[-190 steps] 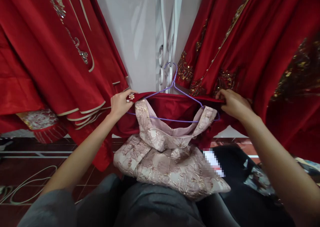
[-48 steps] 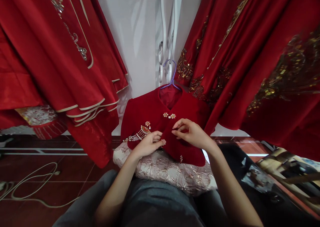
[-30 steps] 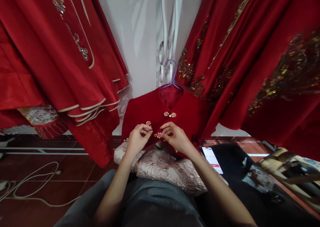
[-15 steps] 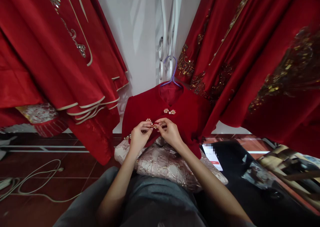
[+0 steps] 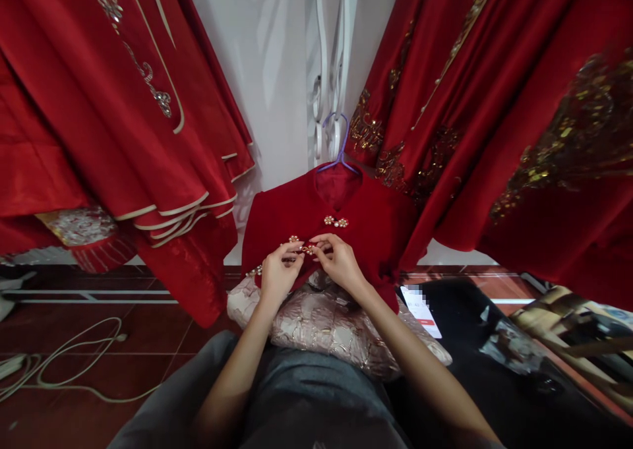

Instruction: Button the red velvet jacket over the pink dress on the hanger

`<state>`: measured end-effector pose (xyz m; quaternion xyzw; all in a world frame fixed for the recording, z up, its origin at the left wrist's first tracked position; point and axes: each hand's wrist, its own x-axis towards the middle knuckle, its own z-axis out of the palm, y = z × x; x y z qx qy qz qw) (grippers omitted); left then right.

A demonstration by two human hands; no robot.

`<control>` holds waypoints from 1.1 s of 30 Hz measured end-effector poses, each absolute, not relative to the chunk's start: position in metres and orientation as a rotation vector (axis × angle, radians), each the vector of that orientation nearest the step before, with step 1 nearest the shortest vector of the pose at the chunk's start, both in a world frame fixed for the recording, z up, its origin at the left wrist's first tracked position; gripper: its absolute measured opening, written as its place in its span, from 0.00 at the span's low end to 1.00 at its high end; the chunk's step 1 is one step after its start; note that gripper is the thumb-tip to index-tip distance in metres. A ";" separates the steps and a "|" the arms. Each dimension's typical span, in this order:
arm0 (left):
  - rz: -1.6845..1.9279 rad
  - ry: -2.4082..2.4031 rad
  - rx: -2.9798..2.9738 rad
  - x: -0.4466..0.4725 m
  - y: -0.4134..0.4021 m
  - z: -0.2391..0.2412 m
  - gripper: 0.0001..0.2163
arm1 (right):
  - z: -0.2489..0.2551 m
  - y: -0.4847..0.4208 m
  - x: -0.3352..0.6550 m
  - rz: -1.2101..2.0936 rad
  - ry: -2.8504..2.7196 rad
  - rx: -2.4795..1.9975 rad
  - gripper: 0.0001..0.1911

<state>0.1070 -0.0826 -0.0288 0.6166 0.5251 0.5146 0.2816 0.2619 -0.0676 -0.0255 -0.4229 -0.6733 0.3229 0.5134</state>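
A short red velvet jacket [image 5: 376, 221] hangs on a purple wire hanger [image 5: 337, 147] over my lap. One pearl-and-gold clasp [image 5: 335, 222] near its collar is fastened. My left hand [image 5: 277, 274] and my right hand [image 5: 339, 263] meet at a second clasp [image 5: 302, 248] lower on the front, each pinching one side of it. Under the jacket lies a pale pink brocade dress [image 5: 341, 327], spread across my grey-trousered knees.
Red embroidered gowns hang at the left [image 5: 99, 106] and at the right [image 5: 494, 106]. A white wall with a scrolled white rack [image 5: 331, 73] is between them. A phone [image 5: 420, 310] lies at the right on dark fabric. White cable [image 5: 74, 363] loops on the red tiled floor.
The jacket, held open over the pink dress at first, now hangs closed in front. My hands moved up from its lower front to the second clasp and stay pinched there.
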 end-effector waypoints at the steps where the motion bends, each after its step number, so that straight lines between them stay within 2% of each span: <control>1: 1.381 1.379 1.635 0.107 -0.083 -0.029 0.13 | -0.025 -0.068 0.261 0.779 -1.620 -1.012 0.11; 15: 1.525 1.338 1.607 0.101 -0.086 -0.025 0.10 | -0.022 -0.084 0.240 0.565 -1.659 -1.032 0.09; 33: 1.442 1.258 1.769 0.079 -0.073 -0.026 0.06 | -0.024 -0.081 0.225 0.405 -1.661 -1.094 0.11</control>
